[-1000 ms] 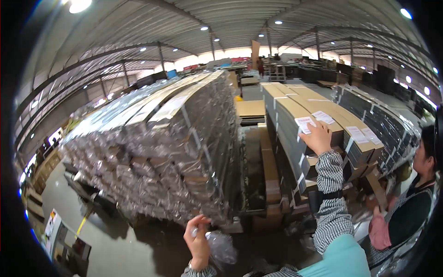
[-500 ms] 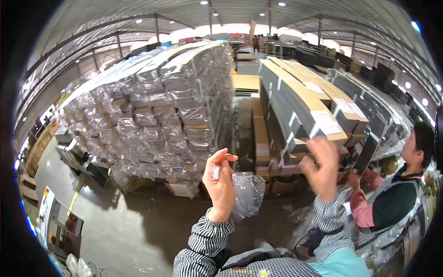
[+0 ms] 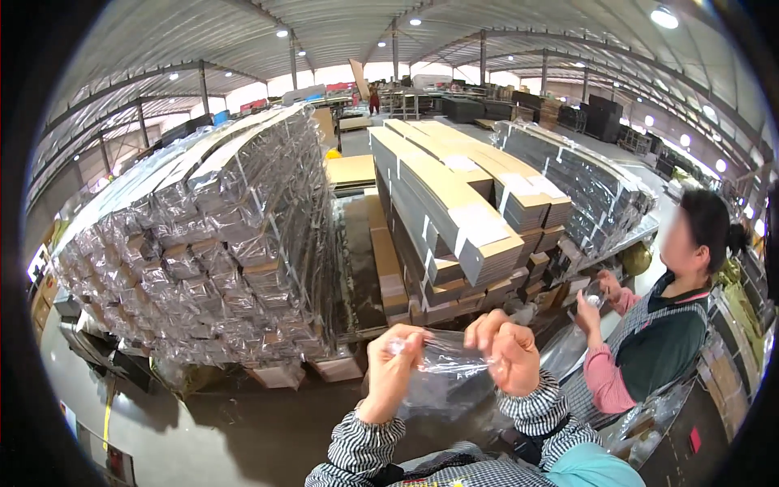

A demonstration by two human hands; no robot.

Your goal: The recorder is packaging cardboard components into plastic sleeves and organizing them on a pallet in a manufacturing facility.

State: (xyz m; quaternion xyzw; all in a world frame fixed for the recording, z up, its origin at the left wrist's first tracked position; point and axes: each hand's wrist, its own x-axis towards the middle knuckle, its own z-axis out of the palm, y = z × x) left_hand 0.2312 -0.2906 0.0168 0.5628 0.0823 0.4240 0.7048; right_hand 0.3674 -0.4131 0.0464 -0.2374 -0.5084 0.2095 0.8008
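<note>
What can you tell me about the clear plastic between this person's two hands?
The clear plastic looks like thin, see-through film, glossy and creased, with bright highlights and a few small dark marks. Its upper part is stretched between the left hand and the right hand, with the fingers of each gripping one side, while the rest hangs loosely below. It is in front of the person, nearer than the stacked long cardboard pieces. Whether it is a bag or a single sheet, I cannot tell.
</note>
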